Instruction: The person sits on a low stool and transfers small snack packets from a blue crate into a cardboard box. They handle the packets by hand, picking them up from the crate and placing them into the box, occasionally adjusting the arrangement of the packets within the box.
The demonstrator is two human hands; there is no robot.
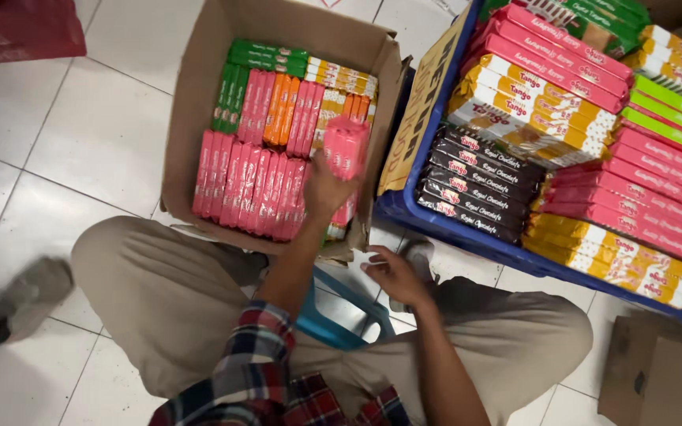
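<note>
Here, the left hand (327, 189) grips a blurred pink wafer pack (346, 150) over the cardboard box (191, 110).

I sit on a low blue stool (341, 319) over a floor (80, 134) of pale square tiles with thin grey joints, evenly lit. A red bag (17, 28) lies at the far left corner, a brown carton (657, 375) at the right.
</note>
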